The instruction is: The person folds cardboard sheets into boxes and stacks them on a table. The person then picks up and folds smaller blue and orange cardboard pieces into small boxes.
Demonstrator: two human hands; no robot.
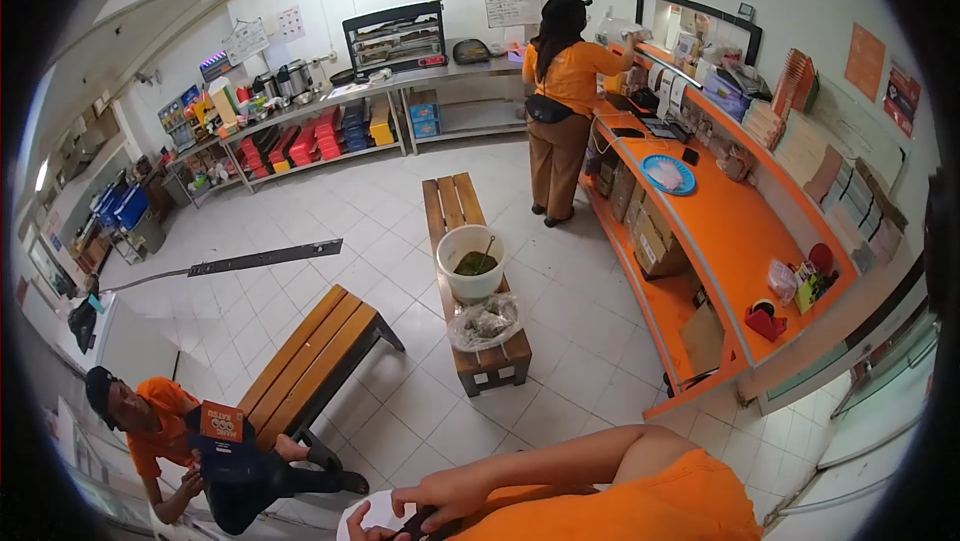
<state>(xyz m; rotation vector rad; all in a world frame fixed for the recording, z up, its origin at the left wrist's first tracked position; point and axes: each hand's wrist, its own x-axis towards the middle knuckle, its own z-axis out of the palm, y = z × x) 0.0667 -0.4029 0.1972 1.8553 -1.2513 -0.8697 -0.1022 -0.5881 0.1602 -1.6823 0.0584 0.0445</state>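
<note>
At the bottom edge, my right hand (442, 493) reaches across my orange shirt (620, 511) with bent fingers closed on a small dark object (432, 525). Just left of it, part of my left hand (368, 531) shows, its fingers curled at the same spot. What they hold is mostly cut off by the frame. Something white (378, 511) lies behind the fingers. Ahead, on a wooden bench (452, 201), stand a white bucket (455, 286) with green contents and a handled utensil, and a clear plastic bag (485, 323).
A co-worker (562, 71) in orange stands at the orange counter (730, 231) on the right. Another person (160, 411) sits at lower left beside a second bench (310, 351). Steel shelves (470, 121) line the back wall. A dark strip (265, 258) crosses the tiled floor.
</note>
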